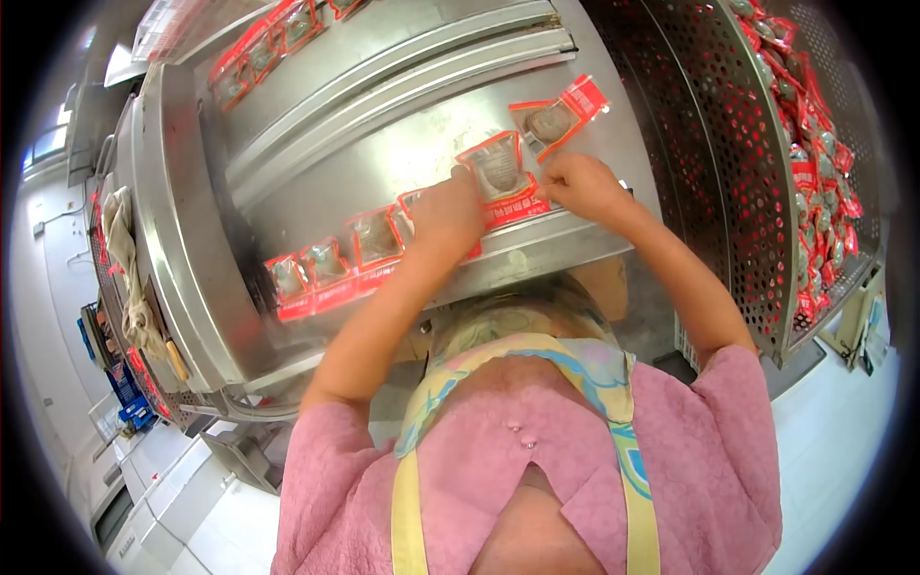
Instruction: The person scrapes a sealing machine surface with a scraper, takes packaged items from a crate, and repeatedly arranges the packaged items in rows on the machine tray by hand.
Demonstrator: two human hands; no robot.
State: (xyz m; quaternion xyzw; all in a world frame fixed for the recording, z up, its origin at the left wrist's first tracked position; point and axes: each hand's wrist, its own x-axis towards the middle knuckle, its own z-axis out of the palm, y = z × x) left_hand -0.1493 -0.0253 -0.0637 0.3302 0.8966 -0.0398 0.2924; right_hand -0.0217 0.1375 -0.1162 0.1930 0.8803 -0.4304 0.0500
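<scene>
A row of red-edged clear food pouches, each with a rounded greyish item inside, lies along the front of a steel machine bed (pixel 402 144). My left hand (pixel 446 213) is curled over the row, its fingers at the left edge of one pouch (pixel 500 172) and partly covering the pouch beside it. At that same pouch's lower right corner, my right hand (pixel 582 186) has its fingers pinched together. Another pouch (pixel 549 123) lies askew just beyond the right hand. Farther left are a pouch (pixel 376 237) and two smaller-looking ones (pixel 326 261).
Metal bars (pixel 402 91) run across the bed, with more pouches (pixel 264 56) behind them. To the right stands a perforated metal basket (pixel 733 163) holding many filled pouches (pixel 815 182). A cloth (pixel 129 273) hangs at the left side of the machine.
</scene>
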